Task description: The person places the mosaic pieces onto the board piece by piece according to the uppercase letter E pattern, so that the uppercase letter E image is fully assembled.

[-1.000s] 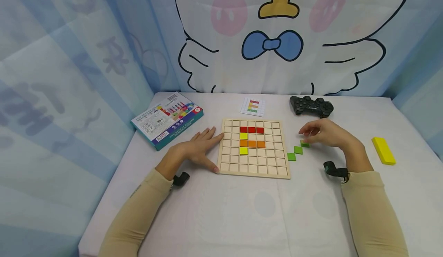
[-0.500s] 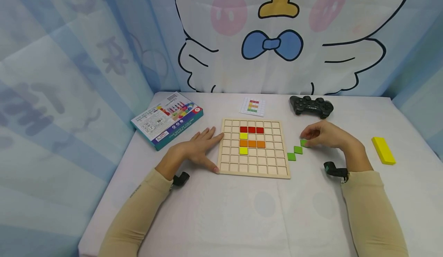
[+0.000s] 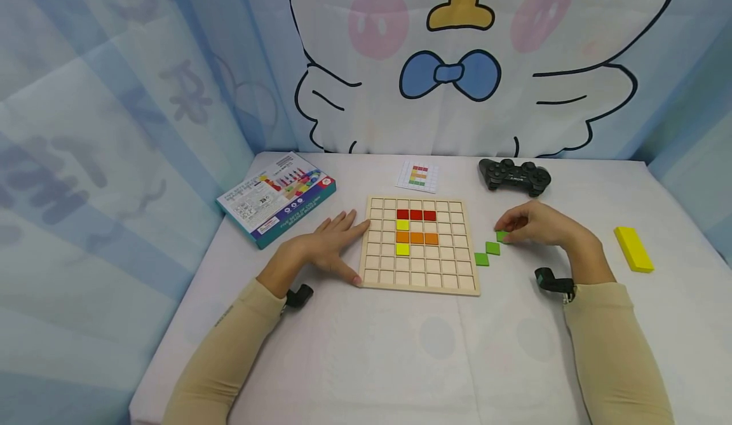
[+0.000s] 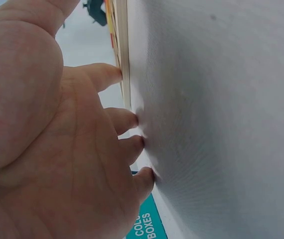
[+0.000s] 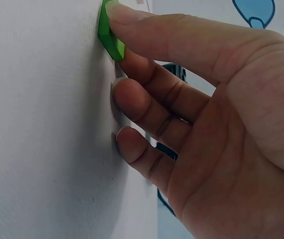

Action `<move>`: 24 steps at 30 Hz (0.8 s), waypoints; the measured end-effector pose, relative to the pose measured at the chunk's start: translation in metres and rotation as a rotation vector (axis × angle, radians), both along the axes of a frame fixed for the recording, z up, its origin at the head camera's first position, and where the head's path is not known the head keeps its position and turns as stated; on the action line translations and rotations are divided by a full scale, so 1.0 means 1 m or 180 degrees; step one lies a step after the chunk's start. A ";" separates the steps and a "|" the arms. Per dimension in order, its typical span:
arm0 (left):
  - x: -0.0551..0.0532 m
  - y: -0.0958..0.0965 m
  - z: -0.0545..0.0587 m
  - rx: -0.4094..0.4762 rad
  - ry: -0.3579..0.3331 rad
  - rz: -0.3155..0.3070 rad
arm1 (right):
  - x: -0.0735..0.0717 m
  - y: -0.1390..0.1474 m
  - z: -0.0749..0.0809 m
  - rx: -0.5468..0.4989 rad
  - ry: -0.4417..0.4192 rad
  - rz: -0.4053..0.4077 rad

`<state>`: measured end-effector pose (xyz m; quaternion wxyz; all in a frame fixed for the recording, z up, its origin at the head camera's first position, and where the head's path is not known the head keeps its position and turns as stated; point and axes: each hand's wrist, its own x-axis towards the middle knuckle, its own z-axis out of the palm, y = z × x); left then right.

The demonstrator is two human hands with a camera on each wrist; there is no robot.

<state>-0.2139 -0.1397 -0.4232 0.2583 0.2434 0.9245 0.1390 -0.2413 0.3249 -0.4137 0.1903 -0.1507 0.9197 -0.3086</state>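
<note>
My left hand (image 3: pixel 332 247) rests spread at the left edge of the wooden grid board (image 3: pixel 386 279). Its thumb and index fingertip touch the board's frame, and the other fingertips rest on the table, as the left wrist view shows. On the board lie red tiles (image 3: pixel 416 215), orange tiles (image 3: pixel 417 238) and two yellow tiles (image 3: pixel 403 249). To the right of the board, my right hand (image 3: pixel 537 223) pinches a green tile (image 5: pixel 111 42) at the tabletop, thumb on top of its near side; the index fingertip is partly hidden. Two more green tiles (image 3: pixel 492 248) lie between that hand and the board.
A pattern card (image 3: pixel 418 176) lies behind the board. A flat box (image 3: pixel 277 197) is at the back left, a black game controller (image 3: pixel 515 177) at the back right. A yellow block (image 3: pixel 634 249) lies right of my right hand. A curtain hangs behind the table.
My right fingers have come down onto the farthest green tile and taken hold of it, shifting it slightly. My left hand and the board have stayed in place.
</note>
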 end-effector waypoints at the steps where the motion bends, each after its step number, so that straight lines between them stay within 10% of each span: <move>1: 0.000 0.000 0.000 0.0001 -0.0005 0.0004 | 0.000 0.000 0.000 -0.0014 -0.0003 0.0006; 24: -0.001 -0.001 -0.001 -0.0049 0.0040 -0.0038 | -0.001 -0.004 -0.003 -0.0415 0.0161 -0.0354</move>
